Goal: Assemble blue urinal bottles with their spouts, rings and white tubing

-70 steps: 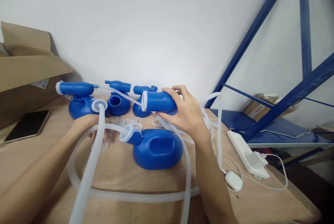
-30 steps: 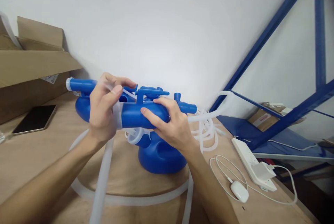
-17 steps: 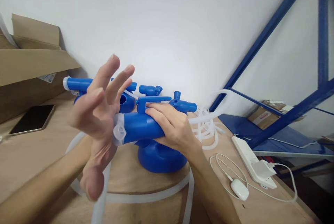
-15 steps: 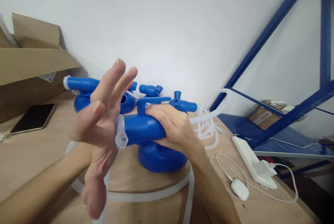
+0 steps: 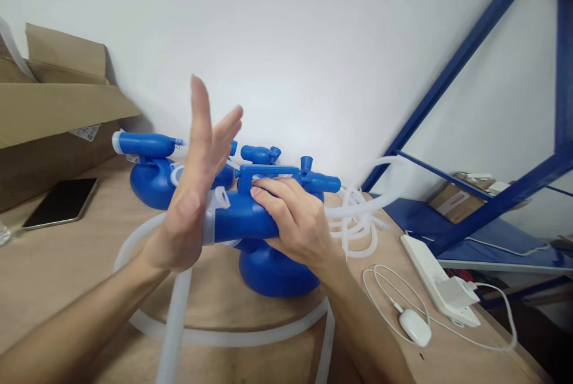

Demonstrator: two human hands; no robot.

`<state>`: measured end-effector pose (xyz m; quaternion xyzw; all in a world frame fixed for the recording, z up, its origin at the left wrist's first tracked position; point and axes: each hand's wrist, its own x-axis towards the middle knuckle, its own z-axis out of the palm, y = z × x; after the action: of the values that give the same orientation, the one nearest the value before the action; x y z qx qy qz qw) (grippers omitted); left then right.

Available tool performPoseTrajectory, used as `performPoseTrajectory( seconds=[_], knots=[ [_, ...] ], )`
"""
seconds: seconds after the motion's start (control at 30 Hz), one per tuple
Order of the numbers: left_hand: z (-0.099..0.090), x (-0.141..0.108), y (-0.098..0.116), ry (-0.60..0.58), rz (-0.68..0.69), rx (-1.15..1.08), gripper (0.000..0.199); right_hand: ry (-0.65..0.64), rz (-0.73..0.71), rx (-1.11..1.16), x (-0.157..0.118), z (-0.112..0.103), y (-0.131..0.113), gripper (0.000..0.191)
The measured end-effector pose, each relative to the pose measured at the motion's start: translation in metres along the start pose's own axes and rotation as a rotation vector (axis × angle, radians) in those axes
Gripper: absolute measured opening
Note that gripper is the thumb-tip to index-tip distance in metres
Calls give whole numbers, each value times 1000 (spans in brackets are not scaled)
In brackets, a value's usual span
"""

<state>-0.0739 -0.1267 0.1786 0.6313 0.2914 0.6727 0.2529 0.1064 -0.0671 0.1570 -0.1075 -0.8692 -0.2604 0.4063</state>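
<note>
A blue plastic bottle (image 5: 278, 270) with a wide neck and a handle stands on the wooden table. My right hand (image 5: 299, 220) is wrapped over its neck, fingertips beneath the handle. A translucent cap (image 5: 209, 226) with a small tab covers the neck's left end. My left hand (image 5: 190, 199) presses its palm against this cap, fingers stretched upward and apart. A translucent hose (image 5: 176, 318) runs under my left wrist and loops across the table around the bottle.
Behind stand several blue bottles, one (image 5: 152, 184) at the left. A phone (image 5: 60, 203) and cardboard box (image 5: 62, 112) are further left. On the right are coiled tubing (image 5: 358, 234), a power strip (image 5: 439, 279), a white charging case (image 5: 415, 326) and a blue shelf frame (image 5: 452, 55).
My left hand has turned at the cap, its thumb swinging from low to upward. The cap's tab has rotated from the bottom to the top. My right hand keeps its hold.
</note>
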Motion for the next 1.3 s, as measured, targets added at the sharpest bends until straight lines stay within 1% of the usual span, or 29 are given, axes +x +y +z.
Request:
performPoseTrajectory(
  seconds=[0.1,0.2,0.3,0.33,0.37,0.4,0.43,0.47,0.5,0.53,0.57,0.6,0.63,0.67,0.77,0.83,0.9,1.0,1.03,1.1,1.17,1.23,1.3],
  knots=[
    [-1,1,-14,-4,-154,-128,89,-23,-34,-89,0,-6,1,29],
    [-2,4,-34,60,-299,-262,75,-33,-70,-149,0,-8,3,30],
    [-4,12,-48,68,-447,-375,76,-42,-94,-184,-1,-4,7,30],
    [-5,15,-50,67,-464,-384,77,-38,-90,-177,-1,-2,9,31],
    [-5,17,-52,72,-431,-369,76,-33,-76,-151,-1,-1,11,33],
    [-6,18,-53,80,-342,-326,74,-22,-44,-106,-1,0,14,36],
    [-7,18,-54,96,-199,-259,73,-2,7,-49,-2,1,17,40],
    [-9,18,-55,99,-26,-159,73,27,71,8,-2,0,20,45],
    [-10,17,-56,70,167,-24,74,58,140,51,-3,-1,23,50],
    [-12,16,-57,16,352,140,75,85,197,78,-3,-2,25,54],
    [-14,15,-59,-44,506,312,77,101,224,91,-4,-4,27,57],
    [-16,14,-60,-83,623,473,77,103,216,89,-5,-6,28,56],
    [-17,13,-60,-94,696,604,73,93,188,76,-5,-7,28,54],
    [-17,11,-60,-73,722,693,68,83,154,59,-6,-7,27,51],
    [-12,7,-53,77,669,775,52,78,88,13,-5,-3,23,44],
    [-8,6,-45,117,601,794,43,80,76,0,-5,-1,22,44],
    [-5,7,-39,131,493,786,39,68,64,-31,-5,1,22,44],
    [-8,12,-38,106,287,707,43,33,38,-110,-8,2,27,42],
    [-10,14,-39,80,234,673,44,24,23,-135,-9,3,29,40],
    [-15,18,-40,13,164,611,44,56,-14,-186,-11,5,32,38],
    [-18,19,-37,-38,134,579,41,125,-25,-211,-12,9,32,36],
    [-19,19,-31,-45,140,585,42,149,7,-176,-10,12,28,38],
    [-21,19,-26,-44,182,602,57,125,54,-119,-7,14,22,43]
  ],
)
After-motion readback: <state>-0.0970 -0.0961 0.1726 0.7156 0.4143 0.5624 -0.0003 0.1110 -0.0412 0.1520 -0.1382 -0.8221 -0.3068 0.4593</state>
